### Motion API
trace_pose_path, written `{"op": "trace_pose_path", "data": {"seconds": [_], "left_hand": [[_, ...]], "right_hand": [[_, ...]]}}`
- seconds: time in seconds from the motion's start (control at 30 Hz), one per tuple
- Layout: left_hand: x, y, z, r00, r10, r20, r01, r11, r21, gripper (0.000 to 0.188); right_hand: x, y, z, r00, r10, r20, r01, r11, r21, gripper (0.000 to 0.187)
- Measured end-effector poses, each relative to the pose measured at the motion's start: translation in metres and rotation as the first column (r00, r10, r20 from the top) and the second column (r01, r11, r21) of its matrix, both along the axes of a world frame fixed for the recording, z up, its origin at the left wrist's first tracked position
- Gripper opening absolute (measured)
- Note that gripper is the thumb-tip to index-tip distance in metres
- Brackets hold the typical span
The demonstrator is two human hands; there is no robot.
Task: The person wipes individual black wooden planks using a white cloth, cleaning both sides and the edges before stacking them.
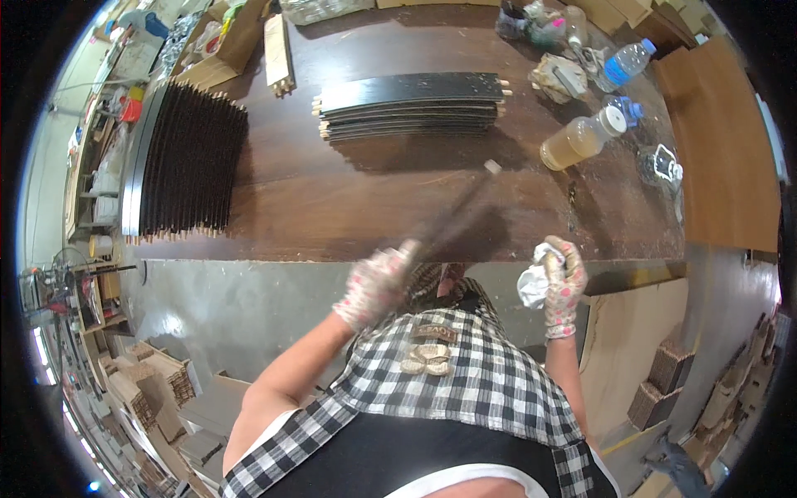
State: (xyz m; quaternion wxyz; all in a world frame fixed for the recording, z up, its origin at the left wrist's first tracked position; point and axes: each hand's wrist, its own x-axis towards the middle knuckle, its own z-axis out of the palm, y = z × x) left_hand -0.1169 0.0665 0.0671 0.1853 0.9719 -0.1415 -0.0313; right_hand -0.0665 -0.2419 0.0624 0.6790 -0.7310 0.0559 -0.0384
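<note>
My left hand (374,286), in a pale glove with pink dots, is at the table's near edge and smeared by motion. It grips one end of a dark slat (457,207), seen nearly edge-on and blurred; its far end shows a pale tip. My right hand (566,286), gloved alike, pinches a crumpled white rag (534,284) just off the table edge. Beyond the slat lies a stack of black slats (411,104) with pale wooden pegs at their ends. A larger row of black slats (187,162) is at the left.
The brown table (365,195) spans the space ahead. On its right lie a bottle of cloudy yellowish liquid (577,141), a blue-labelled bottle (627,65) and a crumpled wad (558,79). A pale slat bundle (278,54) and an open carton (220,50) are at the far left.
</note>
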Motion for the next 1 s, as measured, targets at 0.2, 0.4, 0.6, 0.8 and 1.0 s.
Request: {"op": "trace_pose_path", "data": {"seconds": [0.2,0.4,0.6,0.8,1.0], "left_hand": [[0.025,-0.021,0.002,0.948,-0.181,-0.262,0.21,0.974,0.085,0.043],[0.039,-0.015,0.028,0.933,-0.264,-0.245,0.292,0.953,0.085,0.039],[0.079,0.058,0.009,0.964,-0.091,-0.249,-0.031,0.896,-0.444,0.052],[0.051,0.073,-0.006,0.993,0.084,0.084,-0.082,0.996,-0.018,0.065],[0.037,0.074,-0.031,0.989,0.143,0.023,-0.14,0.985,-0.102,0.065]], "right_hand": [[0.002,-0.012,0.009,0.992,-0.117,-0.049,0.119,0.992,0.032,0.023],[0.006,-0.014,0.017,0.992,-0.104,0.068,0.107,0.993,-0.052,0.023],[0.021,0.002,0.014,0.981,-0.137,-0.14,0.17,0.948,0.269,0.021],[0.026,0.019,0.002,0.962,-0.171,-0.215,0.204,0.969,0.14,0.022],[0.035,0.052,0.026,0.98,-0.137,-0.141,0.144,0.989,0.042,0.032]]}}
